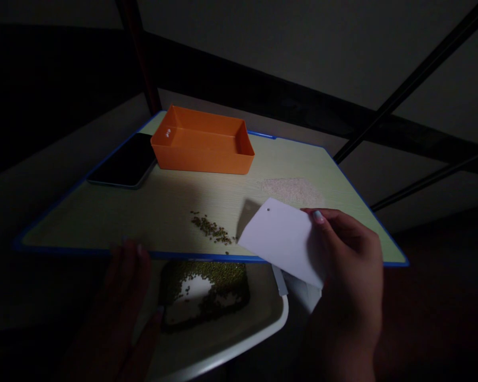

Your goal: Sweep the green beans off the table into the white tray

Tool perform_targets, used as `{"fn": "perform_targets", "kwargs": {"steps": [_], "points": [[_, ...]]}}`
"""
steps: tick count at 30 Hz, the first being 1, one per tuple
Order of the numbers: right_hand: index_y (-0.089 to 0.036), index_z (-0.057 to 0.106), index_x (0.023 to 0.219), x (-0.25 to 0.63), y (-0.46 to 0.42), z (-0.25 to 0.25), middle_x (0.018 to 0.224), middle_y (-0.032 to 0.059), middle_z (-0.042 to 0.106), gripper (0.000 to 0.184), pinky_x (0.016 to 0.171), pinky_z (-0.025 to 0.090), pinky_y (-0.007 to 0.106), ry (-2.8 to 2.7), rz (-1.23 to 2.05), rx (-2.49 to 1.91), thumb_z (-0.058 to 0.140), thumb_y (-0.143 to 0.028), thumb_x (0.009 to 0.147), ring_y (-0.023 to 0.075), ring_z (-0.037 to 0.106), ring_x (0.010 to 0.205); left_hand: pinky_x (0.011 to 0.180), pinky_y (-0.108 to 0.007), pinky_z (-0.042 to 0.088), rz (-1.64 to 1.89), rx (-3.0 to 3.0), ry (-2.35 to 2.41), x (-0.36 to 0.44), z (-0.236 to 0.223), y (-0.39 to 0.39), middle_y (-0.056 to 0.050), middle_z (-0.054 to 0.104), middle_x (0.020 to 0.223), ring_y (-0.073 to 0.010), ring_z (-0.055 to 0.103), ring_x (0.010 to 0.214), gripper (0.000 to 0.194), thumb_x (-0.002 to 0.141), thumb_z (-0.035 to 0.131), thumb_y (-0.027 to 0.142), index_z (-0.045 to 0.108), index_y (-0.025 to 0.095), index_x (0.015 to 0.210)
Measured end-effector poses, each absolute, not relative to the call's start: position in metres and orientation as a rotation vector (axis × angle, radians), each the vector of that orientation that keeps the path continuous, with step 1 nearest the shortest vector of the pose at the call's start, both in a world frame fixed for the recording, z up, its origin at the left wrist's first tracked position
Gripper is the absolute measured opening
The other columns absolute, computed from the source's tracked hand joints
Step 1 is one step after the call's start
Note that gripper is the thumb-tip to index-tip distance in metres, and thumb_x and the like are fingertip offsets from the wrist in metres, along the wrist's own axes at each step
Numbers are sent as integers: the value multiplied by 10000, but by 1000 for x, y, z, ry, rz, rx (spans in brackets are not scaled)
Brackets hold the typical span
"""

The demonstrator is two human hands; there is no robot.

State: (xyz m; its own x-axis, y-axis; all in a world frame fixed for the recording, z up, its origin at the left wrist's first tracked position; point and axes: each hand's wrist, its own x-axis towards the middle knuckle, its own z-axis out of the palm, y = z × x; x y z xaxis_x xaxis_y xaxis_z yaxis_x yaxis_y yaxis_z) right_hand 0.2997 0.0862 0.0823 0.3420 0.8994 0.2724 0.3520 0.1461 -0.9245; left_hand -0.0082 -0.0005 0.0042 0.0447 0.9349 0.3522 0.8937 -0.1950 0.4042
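My right hand (348, 276) is closed on a white card (282, 239), whose lower edge rests at the near edge of the pale table (143, 212). A small trail of green beans (212, 229) lies on the table just left of the card. Below the table edge my left hand (121, 297) grips the left rim of a white tray (263, 323), thumb inside. The tray holds a heap of green beans (211, 289).
An orange plastic box (203, 143) stands at the back of the table. A dark phone (123, 162) lies to its left. A patch of white rice (290, 191) sits at the right. The table has a blue rim (63, 249); the surroundings are dark.
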Motion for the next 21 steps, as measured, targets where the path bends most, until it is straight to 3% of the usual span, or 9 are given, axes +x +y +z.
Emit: {"fn": "perform_targets", "kwargs": {"steps": [11,21], "points": [[-211,758,882,297,96,79,826,33,753,194,597,461,285,-1225,534,-1471,664,-376,846,168,655,723,1193,-578,193,875,2226,1929,-8,7,-4,25,93,1655,-303,130,1508,712,869,404,370,91,331,1507],[-252,773,957,289,93,80,848,26,761,190,624,473,290,-1275,572,-1423,644,-359,867,164,661,742,1193,-580,187,846,2213,1930,-9,5,-2,27,67,1657,-308,114,1508,724,869,403,378,64,334,1507]]}}
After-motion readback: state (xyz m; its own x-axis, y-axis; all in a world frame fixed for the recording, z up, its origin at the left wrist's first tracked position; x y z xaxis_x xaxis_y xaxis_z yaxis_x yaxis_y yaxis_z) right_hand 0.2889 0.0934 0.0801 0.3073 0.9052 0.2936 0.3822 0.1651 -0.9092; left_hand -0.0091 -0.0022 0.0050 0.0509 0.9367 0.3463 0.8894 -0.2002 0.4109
